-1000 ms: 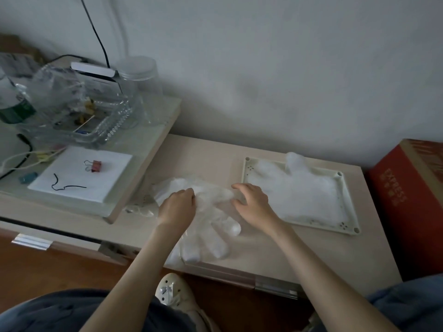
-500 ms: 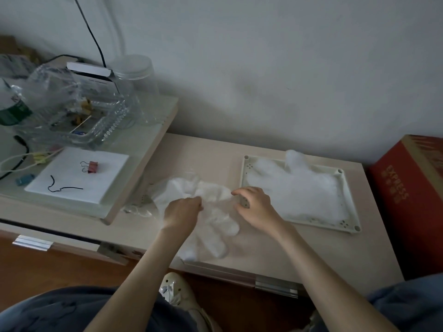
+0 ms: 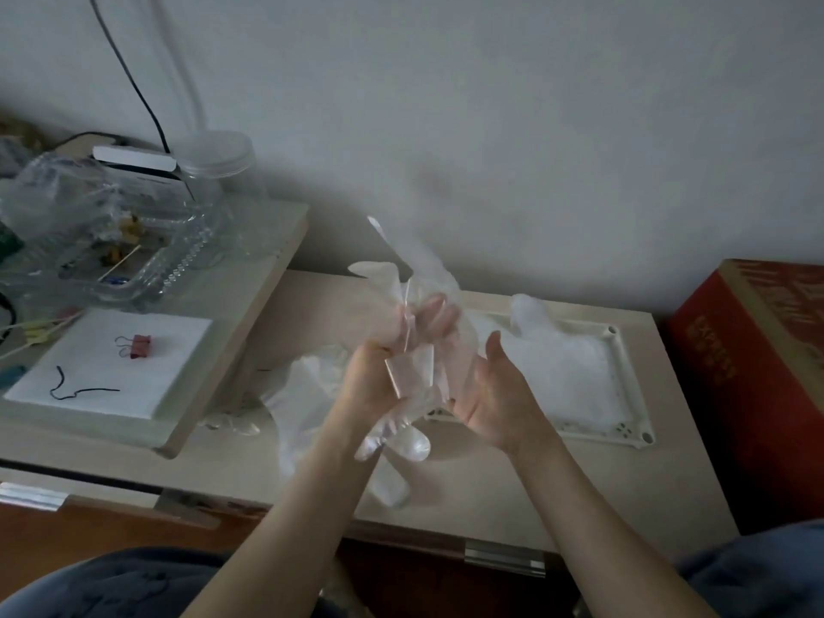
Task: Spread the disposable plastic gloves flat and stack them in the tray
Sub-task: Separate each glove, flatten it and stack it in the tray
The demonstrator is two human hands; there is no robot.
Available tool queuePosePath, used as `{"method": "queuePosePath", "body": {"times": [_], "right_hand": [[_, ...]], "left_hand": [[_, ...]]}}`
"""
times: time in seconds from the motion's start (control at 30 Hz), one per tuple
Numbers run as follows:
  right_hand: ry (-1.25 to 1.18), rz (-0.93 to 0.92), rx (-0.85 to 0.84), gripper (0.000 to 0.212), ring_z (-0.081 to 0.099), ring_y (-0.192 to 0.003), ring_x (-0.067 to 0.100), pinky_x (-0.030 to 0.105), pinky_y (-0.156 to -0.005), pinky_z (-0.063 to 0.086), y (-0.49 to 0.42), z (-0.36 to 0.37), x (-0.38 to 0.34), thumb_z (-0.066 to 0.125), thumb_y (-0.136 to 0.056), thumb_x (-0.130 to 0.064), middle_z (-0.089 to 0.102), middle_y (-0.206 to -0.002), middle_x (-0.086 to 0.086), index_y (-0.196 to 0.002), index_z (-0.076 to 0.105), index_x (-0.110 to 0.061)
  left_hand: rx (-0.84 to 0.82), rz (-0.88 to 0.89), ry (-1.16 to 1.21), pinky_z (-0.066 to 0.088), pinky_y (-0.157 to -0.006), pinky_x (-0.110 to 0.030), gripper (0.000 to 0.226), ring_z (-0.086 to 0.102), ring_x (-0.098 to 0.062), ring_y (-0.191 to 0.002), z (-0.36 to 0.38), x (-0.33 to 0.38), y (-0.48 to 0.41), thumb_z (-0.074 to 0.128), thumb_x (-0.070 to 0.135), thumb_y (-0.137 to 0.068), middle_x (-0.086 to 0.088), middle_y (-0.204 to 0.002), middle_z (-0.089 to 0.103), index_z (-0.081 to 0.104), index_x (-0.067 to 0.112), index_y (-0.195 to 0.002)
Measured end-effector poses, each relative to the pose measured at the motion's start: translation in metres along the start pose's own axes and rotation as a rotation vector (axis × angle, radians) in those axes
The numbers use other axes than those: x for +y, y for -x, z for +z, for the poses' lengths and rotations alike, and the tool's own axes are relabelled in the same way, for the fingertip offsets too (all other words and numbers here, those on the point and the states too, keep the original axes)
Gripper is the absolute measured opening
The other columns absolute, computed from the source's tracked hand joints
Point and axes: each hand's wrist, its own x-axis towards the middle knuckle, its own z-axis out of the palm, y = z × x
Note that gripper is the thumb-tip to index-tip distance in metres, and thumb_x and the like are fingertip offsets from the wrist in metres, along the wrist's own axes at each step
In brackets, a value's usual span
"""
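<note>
While you hold both hands up over the pale wooden tabletop (image 3: 579, 492), it runs back to a plain grey-white wall (image 3: 535, 127). To your left a raised board (image 3: 249, 332) overlaps it, carrying a white pad (image 3: 111, 363) with a red binder clip (image 3: 140, 345), a ribbed clear container (image 3: 133, 260) and a lidded jar (image 3: 223, 167). A red cardboard box (image 3: 758, 372) stands just off the tabletop's right edge.

Your left hand (image 3: 374, 385) grips the held glove (image 3: 419, 278), thin, filmy and crumpled, its fingers curled round the bunched middle. Your right hand (image 3: 490, 394) shows an open palm with the thumb upright; its fingers (image 3: 439, 312) show through the film, and you cannot tell whether they pinch it.

Below your hands, loose gloves (image 3: 307, 394) lie rumpled on the tabletop. Right of them sits the cream square tray (image 3: 624, 372), perforated at its corners, with the stacked gloves (image 3: 566, 363) lying flat inside, one thumb poking over the far rim. Bare wood runs along the near edge and right of the tray.
</note>
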Motion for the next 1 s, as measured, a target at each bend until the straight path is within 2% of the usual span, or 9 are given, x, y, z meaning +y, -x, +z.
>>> {"method": "queuePosePath", "body": {"times": [0.1, 0.17, 0.3, 0.37, 0.5, 0.67, 0.8, 0.93, 1.0], "right_hand": [[-0.164, -0.062, 0.057, 0.084, 0.065, -0.103, 0.025, 0.038, -0.082, 0.054, 0.012, -0.018, -0.015, 0.071, -0.061, -0.067, 0.067, -0.113, 0.010, -0.119, 0.060, -0.007], [-0.185, -0.149, 0.056, 0.064, 0.067, -0.099, 0.025, 0.034, -0.079, 0.056, 0.022, -0.026, -0.028, 0.063, -0.076, -0.055, 0.069, -0.108, 0.014, -0.111, 0.067, -0.002], [-0.077, -0.247, 0.252, 0.023, 0.069, -0.068, 0.013, 0.024, -0.059, 0.055, 0.035, -0.043, -0.056, 0.055, -0.086, -0.024, 0.071, -0.076, 0.003, -0.079, 0.073, -0.012], [0.035, -0.317, 0.364, 0.020, 0.062, -0.054, 0.011, 0.021, -0.048, 0.050, 0.038, -0.056, -0.068, 0.053, -0.089, -0.010, 0.064, -0.063, 0.002, -0.076, 0.067, -0.013], [0.371, -0.402, 0.550, 0.020, 0.052, -0.045, 0.013, 0.023, -0.041, 0.042, 0.045, -0.090, -0.082, 0.047, -0.094, 0.001, 0.058, -0.063, 0.007, -0.105, 0.060, -0.010], [0.569, -0.304, 0.787, 0.022, 0.048, -0.039, 0.007, 0.018, -0.037, 0.037, 0.048, -0.132, -0.078, 0.051, -0.094, -0.002, 0.057, -0.071, 0.007, -0.111, 0.062, -0.009], [0.572, -0.252, 0.850, 0.019, 0.049, -0.038, 0.005, 0.015, -0.037, 0.037, 0.046, -0.148, -0.068, 0.051, -0.094, -0.002, 0.059, -0.069, 0.006, -0.105, 0.064, -0.011], [0.539, -0.289, 0.852, 0.012, 0.055, -0.050, 0.011, 0.021, -0.049, 0.045, 0.038, -0.149, -0.064, 0.056, -0.094, -0.009, 0.061, -0.068, 0.003, -0.095, 0.067, -0.013], [0.552, -0.290, 0.859, 0.011, 0.056, -0.056, 0.013, 0.025, -0.054, 0.047, 0.038, -0.149, -0.063, 0.057, -0.094, -0.016, 0.061, -0.068, 0.001, -0.089, 0.067, -0.014]], "left_hand": [[-0.097, -0.055, -0.001, 0.050, -0.084, -0.033, 0.034, 0.063, -0.018, -0.092, 0.012, -0.011, -0.015, 0.030, 0.021, -0.102, -0.005, -0.104, 0.068, 0.062, 0.011, -0.105], [-0.258, -0.130, 0.105, 0.056, -0.073, -0.028, 0.035, 0.066, -0.014, -0.082, 0.014, -0.019, -0.023, 0.033, 0.032, -0.103, -0.001, -0.094, 0.068, 0.062, 0.013, -0.101], [-0.368, -0.164, 0.112, 0.054, -0.084, -0.035, 0.048, 0.065, -0.025, -0.102, 0.016, -0.038, -0.047, 0.072, 0.050, -0.073, -0.008, -0.113, 0.066, 0.067, 0.011, -0.101], [-0.312, -0.189, 0.132, 0.053, -0.088, -0.046, 0.072, 0.062, -0.037, -0.108, 0.017, -0.042, -0.055, 0.059, 0.069, -0.070, -0.020, -0.121, 0.061, 0.065, 0.006, -0.104], [-0.164, -0.268, -0.025, 0.042, -0.098, -0.050, 0.103, 0.060, -0.040, -0.108, 0.017, -0.046, -0.078, 0.018, 0.089, -0.072, -0.024, -0.123, 0.061, 0.059, 0.005, -0.116], [-0.084, -0.260, -0.145, 0.044, -0.100, -0.050, 0.090, 0.059, -0.038, -0.114, 0.014, -0.051, -0.096, 0.047, 0.080, -0.065, -0.020, -0.125, 0.061, 0.057, 0.013, -0.124], [-0.015, -0.190, -0.585, 0.051, -0.092, -0.041, 0.075, 0.063, -0.027, -0.106, 0.027, -0.067, -0.102, 0.075, 0.058, -0.066, -0.011, -0.124, 0.060, 0.049, 0.022, -0.126], [0.178, -0.073, -0.844, 0.052, -0.081, -0.033, 0.078, 0.064, -0.025, -0.098, 0.037, -0.092, -0.110, 0.078, 0.026, -0.077, -0.010, -0.113, 0.060, 0.032, 0.012, -0.138], [0.293, 0.163, -1.070, 0.046, -0.086, -0.034, 0.075, 0.056, -0.030, -0.111, 0.037, -0.098, -0.111, 0.071, 0.015, -0.080, -0.013, -0.122, 0.055, 0.029, 0.008, -0.141]]}}
